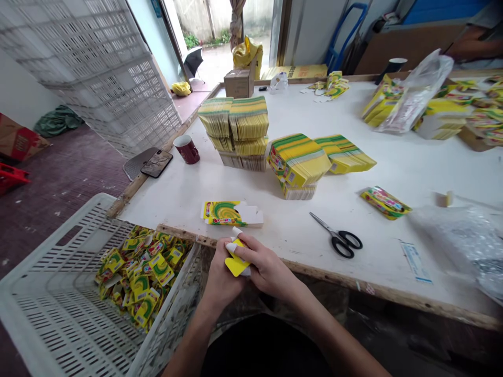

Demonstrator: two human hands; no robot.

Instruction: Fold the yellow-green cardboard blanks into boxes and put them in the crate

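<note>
Both of my hands close around one small yellow carton [237, 266] at the table's front edge. My left hand [222, 277] grips it from the left, and my right hand [269, 264] from the right, with white covers on some fingertips. A yellow flap sticks out between the hands; much of the carton is hidden by fingers. Just beyond them lies a small pile of flat printed cartons [223, 213] with white flaps to the right. Scissors [338, 236] with black handles rest on the table to the right.
A white crate [43, 285] with several cartons [143, 280] stands below left. Stacked carton bundles [247, 125] and another bundle [301, 157] sit farther back. A mug [187, 150], a phone [156, 163] and a printed packet [385, 202] lie about. Bubble wrap [467, 246] is at right; another person's arm [477, 47] shows far right.
</note>
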